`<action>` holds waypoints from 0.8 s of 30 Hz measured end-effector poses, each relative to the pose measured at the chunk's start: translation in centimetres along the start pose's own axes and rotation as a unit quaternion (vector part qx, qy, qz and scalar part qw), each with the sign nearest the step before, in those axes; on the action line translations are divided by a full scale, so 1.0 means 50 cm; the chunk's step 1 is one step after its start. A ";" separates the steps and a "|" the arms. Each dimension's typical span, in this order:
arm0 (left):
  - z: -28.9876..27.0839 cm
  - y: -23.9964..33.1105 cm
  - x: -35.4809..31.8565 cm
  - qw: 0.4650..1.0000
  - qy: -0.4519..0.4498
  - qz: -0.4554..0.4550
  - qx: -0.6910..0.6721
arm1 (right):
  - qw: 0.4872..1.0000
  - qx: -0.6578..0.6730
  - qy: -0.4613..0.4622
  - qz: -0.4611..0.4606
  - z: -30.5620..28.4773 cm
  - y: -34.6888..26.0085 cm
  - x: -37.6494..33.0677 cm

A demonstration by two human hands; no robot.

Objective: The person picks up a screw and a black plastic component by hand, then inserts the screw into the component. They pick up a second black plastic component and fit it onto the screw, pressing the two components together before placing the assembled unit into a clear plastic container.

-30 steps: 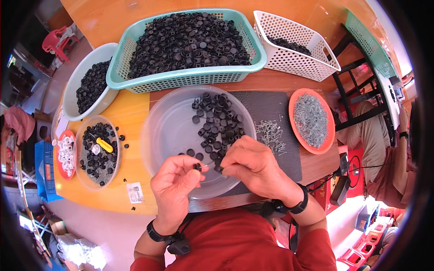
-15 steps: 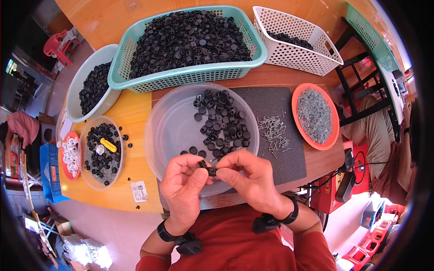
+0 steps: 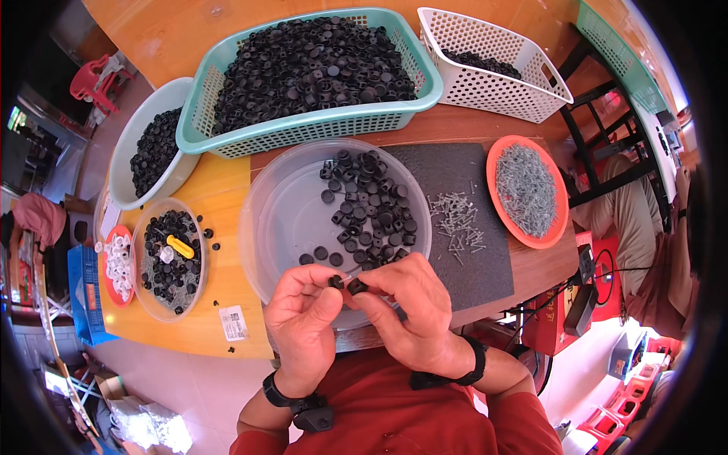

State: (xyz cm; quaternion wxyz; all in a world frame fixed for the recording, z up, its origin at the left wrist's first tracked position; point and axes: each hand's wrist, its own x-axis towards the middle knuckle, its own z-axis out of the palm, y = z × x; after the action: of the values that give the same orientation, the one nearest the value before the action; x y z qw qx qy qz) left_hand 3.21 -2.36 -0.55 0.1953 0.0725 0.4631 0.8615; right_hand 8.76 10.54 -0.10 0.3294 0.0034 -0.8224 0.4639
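— Currently noted: left hand [image 3: 302, 318] and right hand [image 3: 402, 311] together, each pinching a small black cap [image 3: 356, 287] above near rim of clear round tray [image 3: 265, 227].

— Risk: fingertip slip; cap drops off tabletop's near edge.

I noted the round tub [image 3: 273, 220] centred on the table [image 3: 220, 189], the heaped basket [image 3: 303, 133] behind it, the screw plate [image 3: 497, 163] to its right, the mat [image 3: 447, 171] between.

Red shirt; black wristbands on left hand [image 3: 303, 318] & right hand [image 3: 409, 307].
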 end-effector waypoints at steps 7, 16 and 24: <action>0.001 -0.001 -0.002 1.000 -0.006 0.002 -0.015 | 0.991 -0.103 0.032 -0.073 0.007 -0.010 -0.002; 0.008 0.005 -0.003 0.999 -0.025 -0.014 -0.016 | 0.998 0.029 -0.017 0.047 -0.025 -0.002 -0.002; 0.019 0.015 -0.011 0.996 0.003 -0.040 0.082 | 0.851 0.443 -0.058 0.276 -0.046 0.026 -0.013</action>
State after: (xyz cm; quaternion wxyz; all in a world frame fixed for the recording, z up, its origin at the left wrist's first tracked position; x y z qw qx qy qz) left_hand 3.78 -2.22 0.64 0.2222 0.0673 0.5354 0.8121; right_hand 10.11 12.84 -0.67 0.1033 -0.0514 -0.5145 0.8497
